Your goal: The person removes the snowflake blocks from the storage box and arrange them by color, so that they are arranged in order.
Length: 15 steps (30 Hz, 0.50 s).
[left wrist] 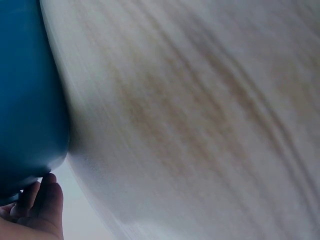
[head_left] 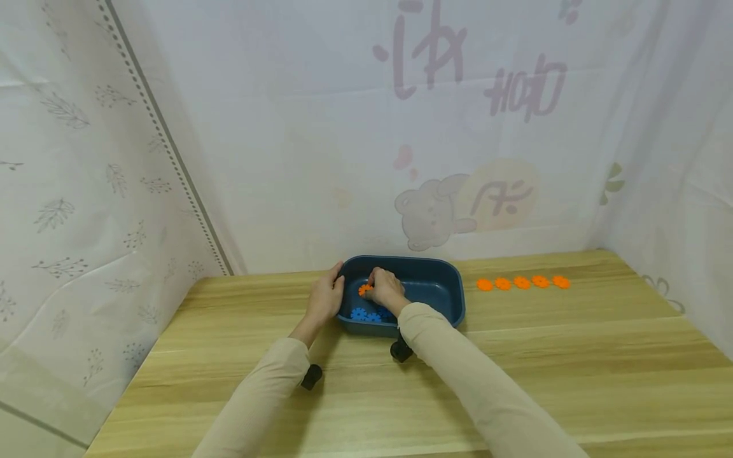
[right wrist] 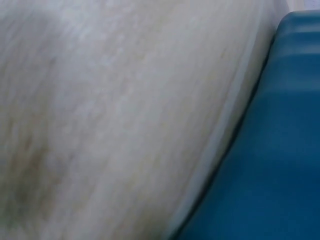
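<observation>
A dark blue plastic tub stands near the table's back edge in the head view. My left hand holds its left end, with fingers along the outer wall and the thumb at the rim; in the left wrist view its fingers lie against the tub's corner. Reaching inside, my right hand pinches an orange snowflake-shaped plastic disc. Below that hand, several blue snowflake discs lie on the tub floor by the front wall, some hidden behind the hand. Only the tub's outer wall shows in the right wrist view.
Several orange snowflake discs lie in a row on the wooden table, right of the tub. Black wrist-camera parts show below the forearms. A printed cloth hangs behind the table and along its sides.
</observation>
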### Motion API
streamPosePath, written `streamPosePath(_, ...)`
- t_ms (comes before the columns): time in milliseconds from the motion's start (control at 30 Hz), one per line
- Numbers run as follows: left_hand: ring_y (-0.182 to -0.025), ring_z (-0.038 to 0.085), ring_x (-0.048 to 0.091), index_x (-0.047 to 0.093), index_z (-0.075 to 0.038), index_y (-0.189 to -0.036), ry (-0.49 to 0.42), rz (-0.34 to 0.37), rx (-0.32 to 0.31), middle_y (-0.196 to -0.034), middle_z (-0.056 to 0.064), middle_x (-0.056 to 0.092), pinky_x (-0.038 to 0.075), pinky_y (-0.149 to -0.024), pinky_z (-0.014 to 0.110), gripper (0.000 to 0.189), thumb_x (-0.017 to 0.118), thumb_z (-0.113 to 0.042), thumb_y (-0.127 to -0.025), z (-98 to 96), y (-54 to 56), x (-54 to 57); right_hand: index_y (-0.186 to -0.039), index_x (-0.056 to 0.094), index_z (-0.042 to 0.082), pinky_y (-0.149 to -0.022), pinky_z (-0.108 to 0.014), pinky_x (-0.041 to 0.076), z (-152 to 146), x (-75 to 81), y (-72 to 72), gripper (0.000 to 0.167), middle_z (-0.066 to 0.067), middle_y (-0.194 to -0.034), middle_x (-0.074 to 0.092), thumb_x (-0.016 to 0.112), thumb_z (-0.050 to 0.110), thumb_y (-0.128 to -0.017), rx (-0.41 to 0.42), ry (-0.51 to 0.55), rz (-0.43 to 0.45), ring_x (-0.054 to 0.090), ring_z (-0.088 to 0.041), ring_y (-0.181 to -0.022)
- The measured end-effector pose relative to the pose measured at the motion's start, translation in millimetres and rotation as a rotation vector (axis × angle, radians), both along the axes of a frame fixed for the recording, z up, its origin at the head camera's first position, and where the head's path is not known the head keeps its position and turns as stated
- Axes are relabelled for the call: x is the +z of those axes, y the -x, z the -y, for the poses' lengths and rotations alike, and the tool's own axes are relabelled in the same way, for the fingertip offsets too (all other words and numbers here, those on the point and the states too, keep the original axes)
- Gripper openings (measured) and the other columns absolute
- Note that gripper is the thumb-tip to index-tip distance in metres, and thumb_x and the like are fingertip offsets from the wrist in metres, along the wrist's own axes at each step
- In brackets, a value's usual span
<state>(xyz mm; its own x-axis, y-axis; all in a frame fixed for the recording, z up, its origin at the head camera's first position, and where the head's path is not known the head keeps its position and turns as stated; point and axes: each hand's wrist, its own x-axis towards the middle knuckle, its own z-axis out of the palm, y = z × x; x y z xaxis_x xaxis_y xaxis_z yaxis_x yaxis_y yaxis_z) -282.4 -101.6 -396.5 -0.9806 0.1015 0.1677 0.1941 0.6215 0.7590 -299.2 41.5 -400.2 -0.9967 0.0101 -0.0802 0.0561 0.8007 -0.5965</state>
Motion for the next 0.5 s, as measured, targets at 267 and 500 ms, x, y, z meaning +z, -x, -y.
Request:
streamPosePath(267, -0.131, 0.034, 0.042, 0.041, -0.003, -0.141, -0.005, -0.007, -0.003, -0.142, 0.018, 0.044, 0.035, -0.107, 0.047, 0.043, 0.042, -0.011, -0.099, -0.5, -1.2, 0.5, -0.091, 0.053, 0.010, -0.062, -0.035, 0.041, 2.1, -0.6, -2.6, 0.028, -0.006, -0.087, 0.057, 0.078, 0.015, -0.077, 0.038, -0.023, -0.041, 0.053, -0.022, -0.073)
streamPosePath(500, -0.131, 0.034, 0.042, 0.041, -0.001, -0.141, 0.003, -0.017, -0.008, -0.142, 0.019, 0.044, 0.036, -0.106, 0.047, 0.043, 0.043, -0.010, -0.099, -0.4, -0.4, -0.1, -0.094, 0.054, 0.010, -0.061, -0.035, 0.042, 3.0, -0.3, -4.1, 0.028, -0.008, -0.086, 0.062, 0.077, 0.012, -0.077, 0.053, -0.026, -0.067, 0.054, -0.023, -0.070)
